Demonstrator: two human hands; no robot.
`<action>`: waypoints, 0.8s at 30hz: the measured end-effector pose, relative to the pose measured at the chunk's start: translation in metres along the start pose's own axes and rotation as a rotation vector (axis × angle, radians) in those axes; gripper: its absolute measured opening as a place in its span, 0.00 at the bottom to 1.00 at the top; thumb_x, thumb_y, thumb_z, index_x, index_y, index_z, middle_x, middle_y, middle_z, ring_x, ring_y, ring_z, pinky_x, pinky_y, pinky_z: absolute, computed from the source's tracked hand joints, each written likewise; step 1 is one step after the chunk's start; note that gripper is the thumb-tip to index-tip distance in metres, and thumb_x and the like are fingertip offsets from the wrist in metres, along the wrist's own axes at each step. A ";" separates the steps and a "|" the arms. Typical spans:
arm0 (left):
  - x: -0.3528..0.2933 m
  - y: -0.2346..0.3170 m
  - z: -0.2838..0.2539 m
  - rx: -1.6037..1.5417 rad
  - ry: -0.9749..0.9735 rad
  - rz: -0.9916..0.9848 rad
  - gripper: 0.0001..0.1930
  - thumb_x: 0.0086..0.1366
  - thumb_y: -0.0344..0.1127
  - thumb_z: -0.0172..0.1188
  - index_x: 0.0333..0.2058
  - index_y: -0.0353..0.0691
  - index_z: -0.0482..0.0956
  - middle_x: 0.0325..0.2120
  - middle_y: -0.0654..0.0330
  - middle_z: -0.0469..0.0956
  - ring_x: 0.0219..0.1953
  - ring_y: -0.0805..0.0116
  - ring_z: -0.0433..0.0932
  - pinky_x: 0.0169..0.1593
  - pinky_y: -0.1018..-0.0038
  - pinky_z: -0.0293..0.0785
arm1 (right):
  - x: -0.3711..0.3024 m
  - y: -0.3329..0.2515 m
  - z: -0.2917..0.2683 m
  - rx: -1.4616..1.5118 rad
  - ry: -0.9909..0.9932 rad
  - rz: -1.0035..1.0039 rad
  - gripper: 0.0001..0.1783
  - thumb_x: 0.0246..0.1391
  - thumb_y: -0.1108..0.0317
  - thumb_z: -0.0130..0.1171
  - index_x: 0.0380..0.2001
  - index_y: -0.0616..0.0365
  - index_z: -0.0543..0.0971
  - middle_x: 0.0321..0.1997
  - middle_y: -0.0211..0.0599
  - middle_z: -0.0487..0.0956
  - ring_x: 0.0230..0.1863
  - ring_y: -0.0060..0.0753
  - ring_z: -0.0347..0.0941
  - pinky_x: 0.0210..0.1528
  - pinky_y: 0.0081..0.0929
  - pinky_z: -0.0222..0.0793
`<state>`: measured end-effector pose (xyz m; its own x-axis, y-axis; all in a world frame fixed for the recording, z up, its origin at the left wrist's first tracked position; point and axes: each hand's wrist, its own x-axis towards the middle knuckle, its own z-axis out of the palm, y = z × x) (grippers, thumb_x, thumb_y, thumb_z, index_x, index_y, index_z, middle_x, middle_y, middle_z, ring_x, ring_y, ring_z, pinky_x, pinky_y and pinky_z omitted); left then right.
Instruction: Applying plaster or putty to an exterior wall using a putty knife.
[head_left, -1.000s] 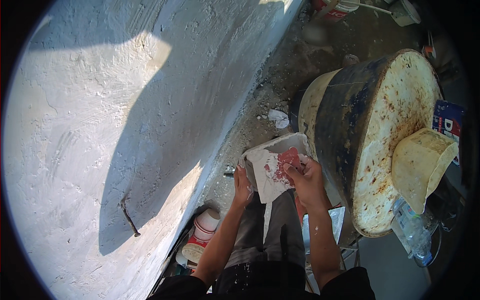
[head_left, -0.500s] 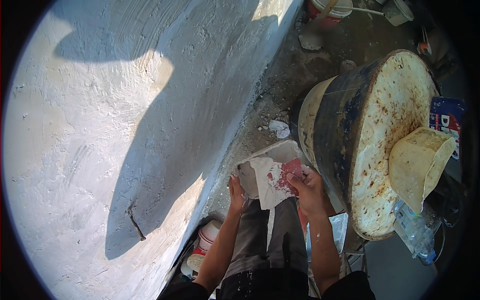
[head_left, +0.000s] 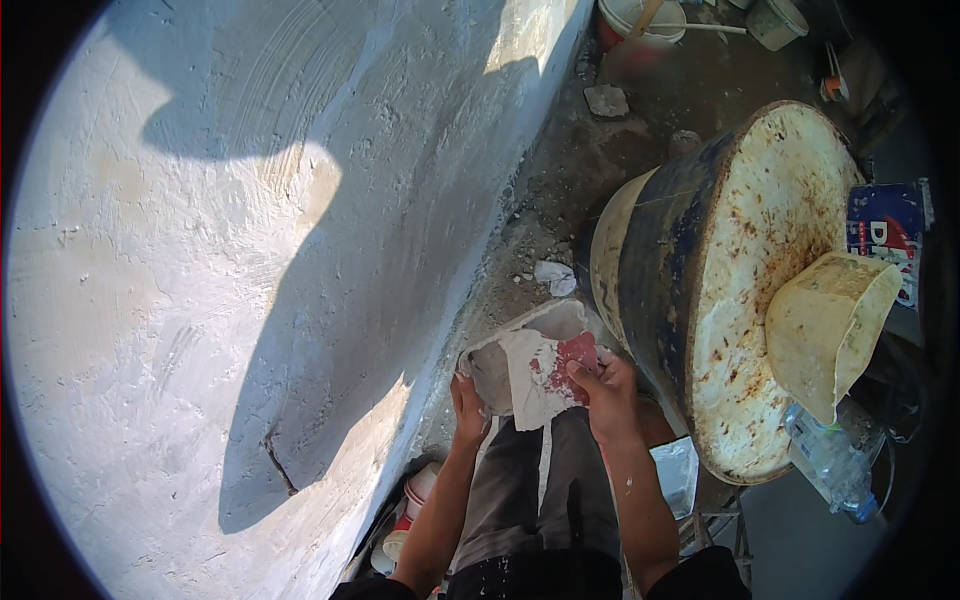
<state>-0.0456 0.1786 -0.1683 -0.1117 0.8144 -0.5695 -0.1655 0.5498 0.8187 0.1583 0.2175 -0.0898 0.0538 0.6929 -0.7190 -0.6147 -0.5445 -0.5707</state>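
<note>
My left hand (head_left: 469, 408) is closed on the left side of a pale tub (head_left: 488, 374) smeared with white plaster, held above my legs. Between the thumb and fingers of my right hand (head_left: 608, 393) is a flat red putty spreader (head_left: 578, 358). Wet-looking white plaster coats much of its face. The spreader lies across the tub and hides part of the inside.
A rough whitish plastered wall (head_left: 300, 230) fills the left, with a bent metal rod (head_left: 279, 463) sticking out. At right stands a rusty-topped drum (head_left: 765, 200), bearing a cut yellowish plastic container (head_left: 825, 315). A plastic bottle (head_left: 835, 465) lies beside it. Buckets (head_left: 645, 15) stand farther off.
The spreader and tub appear slightly lower and nearer to me, both hands still gripping. The whole view has shifted a little.
</note>
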 end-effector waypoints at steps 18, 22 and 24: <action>0.008 -0.032 -0.031 0.163 0.108 0.187 0.23 0.75 0.40 0.30 0.58 0.27 0.58 0.54 0.44 0.65 0.54 0.53 0.66 0.59 0.64 0.59 | 0.006 0.000 -0.003 -0.007 -0.048 0.003 0.10 0.54 0.79 0.56 0.41 0.67 0.75 0.37 0.35 0.79 0.35 0.20 0.75 0.39 0.19 0.71; 0.012 -0.028 -0.037 0.128 0.078 0.161 0.24 0.74 0.43 0.34 0.60 0.31 0.55 0.55 0.43 0.64 0.55 0.50 0.65 0.60 0.60 0.58 | 0.010 0.001 0.001 0.000 -0.034 -0.034 0.09 0.54 0.78 0.56 0.40 0.66 0.75 0.36 0.34 0.79 0.34 0.18 0.74 0.38 0.18 0.70; 0.011 -0.011 -0.025 0.098 0.083 0.137 0.26 0.73 0.47 0.35 0.61 0.33 0.56 0.56 0.45 0.63 0.57 0.52 0.65 0.61 0.59 0.58 | 0.013 -0.001 0.001 0.016 -0.050 -0.031 0.09 0.54 0.78 0.57 0.40 0.66 0.75 0.37 0.34 0.79 0.35 0.18 0.74 0.38 0.18 0.70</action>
<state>-0.0701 0.1772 -0.1853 -0.2080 0.8669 -0.4530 -0.0478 0.4536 0.8899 0.1593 0.2276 -0.0982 0.0337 0.7327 -0.6797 -0.6260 -0.5147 -0.5858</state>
